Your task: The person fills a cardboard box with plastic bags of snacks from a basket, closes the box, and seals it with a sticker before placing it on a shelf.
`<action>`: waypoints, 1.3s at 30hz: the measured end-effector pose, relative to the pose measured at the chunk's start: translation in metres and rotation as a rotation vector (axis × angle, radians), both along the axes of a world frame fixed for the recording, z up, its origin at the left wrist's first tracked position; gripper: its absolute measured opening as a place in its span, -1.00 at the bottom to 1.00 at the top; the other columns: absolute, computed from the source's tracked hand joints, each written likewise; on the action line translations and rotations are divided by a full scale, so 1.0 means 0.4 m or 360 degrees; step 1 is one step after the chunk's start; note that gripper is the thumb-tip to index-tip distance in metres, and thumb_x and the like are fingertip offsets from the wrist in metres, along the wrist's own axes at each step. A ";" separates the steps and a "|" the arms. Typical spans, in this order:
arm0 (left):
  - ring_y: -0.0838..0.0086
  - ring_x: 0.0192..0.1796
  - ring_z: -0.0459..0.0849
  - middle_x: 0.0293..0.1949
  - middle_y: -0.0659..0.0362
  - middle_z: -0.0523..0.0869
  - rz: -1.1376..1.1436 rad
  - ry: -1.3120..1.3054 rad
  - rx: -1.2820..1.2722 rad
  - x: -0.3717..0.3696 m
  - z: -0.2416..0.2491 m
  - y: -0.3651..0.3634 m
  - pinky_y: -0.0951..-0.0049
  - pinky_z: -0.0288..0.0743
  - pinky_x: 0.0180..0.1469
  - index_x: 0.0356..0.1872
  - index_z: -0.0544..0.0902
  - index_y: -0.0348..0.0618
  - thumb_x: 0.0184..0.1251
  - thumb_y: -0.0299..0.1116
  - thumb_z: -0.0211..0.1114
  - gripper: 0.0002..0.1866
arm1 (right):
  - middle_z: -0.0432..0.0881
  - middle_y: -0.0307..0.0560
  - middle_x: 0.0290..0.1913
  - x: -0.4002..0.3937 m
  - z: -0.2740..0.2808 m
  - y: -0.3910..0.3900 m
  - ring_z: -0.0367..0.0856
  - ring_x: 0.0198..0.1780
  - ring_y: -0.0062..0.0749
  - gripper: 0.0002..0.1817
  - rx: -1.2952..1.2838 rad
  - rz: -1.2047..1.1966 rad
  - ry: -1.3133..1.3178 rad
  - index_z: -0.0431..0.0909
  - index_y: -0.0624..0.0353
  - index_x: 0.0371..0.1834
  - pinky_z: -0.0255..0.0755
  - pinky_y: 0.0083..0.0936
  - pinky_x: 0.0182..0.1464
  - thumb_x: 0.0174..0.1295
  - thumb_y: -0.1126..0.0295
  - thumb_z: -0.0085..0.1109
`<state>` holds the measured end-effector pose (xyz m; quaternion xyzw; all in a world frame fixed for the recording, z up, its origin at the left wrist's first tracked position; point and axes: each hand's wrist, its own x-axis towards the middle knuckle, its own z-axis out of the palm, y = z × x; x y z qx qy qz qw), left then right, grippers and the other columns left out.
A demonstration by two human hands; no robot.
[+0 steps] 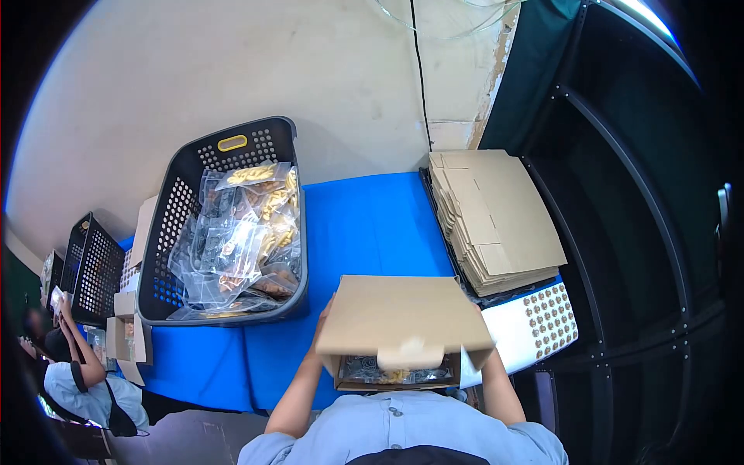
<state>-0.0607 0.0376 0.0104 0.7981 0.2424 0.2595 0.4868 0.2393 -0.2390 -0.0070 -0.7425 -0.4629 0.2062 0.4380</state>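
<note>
A brown cardboard box (pixel 403 310) is right in front of my body at the table's front edge. Its lid is partly lowered, and the front flap (pixel 411 354) is blurred. Through the gap under the lid, clear plastic packets (pixel 395 370) show inside, one with something yellow. My left hand (pixel 320 325) grips the box's left side, its fingers mostly hidden behind the cardboard. On the opposite side my right hand (pixel 488 360) holds the box near the lid's right edge; most of its fingers are hidden too.
A dark perforated basket (pixel 302 267) full of packets stands left on the blue-covered table (pixel 364 217). Flattened cartons (pixel 504 209) are stacked at right, beside a sticker sheet (pixel 546 318). Black shelving (pixel 620 155) borders the right. Another person (pixel 89 387) works far left near open boxes.
</note>
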 end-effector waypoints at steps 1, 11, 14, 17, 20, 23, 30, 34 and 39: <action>0.15 0.42 0.32 0.37 -0.14 0.37 0.0105 -0.0170 -0.0868 -0.013 0.021 -0.029 0.31 0.24 0.39 0.32 0.43 -0.19 0.42 -0.36 0.08 -0.54 | 0.59 0.13 0.11 -0.014 0.022 -0.012 0.57 0.13 -0.06 -0.61 -0.0035 -0.0166 -0.0115 0.52 0.19 0.17 0.44 -0.26 0.15 0.27 0.40 0.04; 0.17 0.57 -0.12 0.53 -0.15 -0.09 -0.0242 0.0385 -0.0789 -0.143 0.020 -0.124 0.29 -0.14 0.53 0.51 -0.23 -0.32 0.41 -0.12 0.21 -0.06 | 0.46 0.08 0.29 -0.135 0.117 -0.074 0.38 0.35 -0.21 -0.33 -0.0395 -0.0446 0.1200 0.16 0.22 0.48 0.31 -0.27 0.28 0.43 0.06 0.00; 0.18 0.58 -0.15 0.54 -0.14 -0.12 -0.0298 0.0448 -0.0628 -0.165 0.004 -0.158 0.26 -0.16 0.53 0.51 -0.27 -0.30 0.41 -0.15 0.20 -0.06 | 0.49 0.14 0.26 -0.194 0.031 -0.065 0.42 0.32 -0.13 -0.34 -0.0402 -0.0370 0.0836 0.11 0.26 0.48 0.29 -0.39 0.30 0.46 0.09 -0.06; 0.18 0.58 -0.13 0.54 -0.14 -0.12 -0.0175 0.0308 -0.0703 -0.160 -0.070 -0.179 0.28 -0.15 0.53 0.51 -0.29 -0.29 0.44 -0.23 0.14 -0.11 | 0.49 0.34 0.19 -0.248 0.039 -0.029 0.46 0.26 0.12 -0.48 -0.0262 -0.0697 0.0376 0.21 0.25 0.39 0.33 -0.23 0.27 0.51 0.14 -0.20; 0.18 0.56 -0.05 0.53 -0.14 -0.06 -0.0013 0.0045 -0.0765 -0.132 -0.094 -0.187 0.30 -0.11 0.53 0.51 -0.26 -0.30 0.46 -0.31 0.09 -0.17 | 0.52 0.34 0.17 -0.226 0.036 0.011 0.48 0.23 0.14 -0.49 -0.0266 -0.0712 0.0343 0.20 0.25 0.39 0.35 -0.21 0.24 0.51 0.15 -0.21; 0.18 0.54 0.03 0.52 -0.12 0.00 0.0177 -0.0100 -0.0778 -0.085 -0.135 -0.158 0.32 -0.07 0.52 0.51 -0.23 -0.30 0.47 -0.34 0.06 -0.21 | 0.53 0.33 0.16 -0.164 0.025 0.076 0.50 0.22 0.13 -0.49 -0.0314 -0.0660 0.0332 0.21 0.27 0.38 0.36 -0.22 0.24 0.51 0.16 -0.22; 0.15 0.52 0.11 0.49 -0.10 0.11 0.0441 0.0038 -0.0387 0.020 -0.112 -0.062 0.32 -0.01 0.50 0.49 -0.04 -0.31 0.54 -0.27 -0.04 -0.35 | 0.34 0.33 0.34 -0.029 0.042 0.272 0.28 0.40 0.13 -0.43 0.0056 -0.0458 -0.0095 0.18 0.26 0.41 0.19 -0.18 0.38 0.41 0.25 0.00; 0.15 0.51 0.13 0.48 -0.10 0.15 0.0473 0.0058 -0.0359 0.014 -0.108 -0.065 0.31 0.00 0.49 0.49 0.01 -0.28 0.55 -0.20 -0.07 -0.37 | 0.07 0.19 0.50 -0.125 0.161 0.269 -0.12 0.55 0.13 -0.17 -0.0128 0.0158 -0.0682 0.13 -0.01 0.49 -0.14 0.08 0.49 0.17 0.10 0.30; 0.15 0.50 0.15 0.46 -0.08 0.19 0.0512 0.0093 -0.0361 0.003 -0.111 -0.068 0.30 0.02 0.48 0.47 0.07 -0.24 0.56 -0.11 -0.10 -0.39 | 0.10 0.10 0.50 -0.209 0.202 0.207 -0.14 0.56 0.11 0.05 -0.0383 0.0715 -0.0788 0.11 -0.13 0.50 -0.23 0.15 0.51 -0.13 0.16 0.52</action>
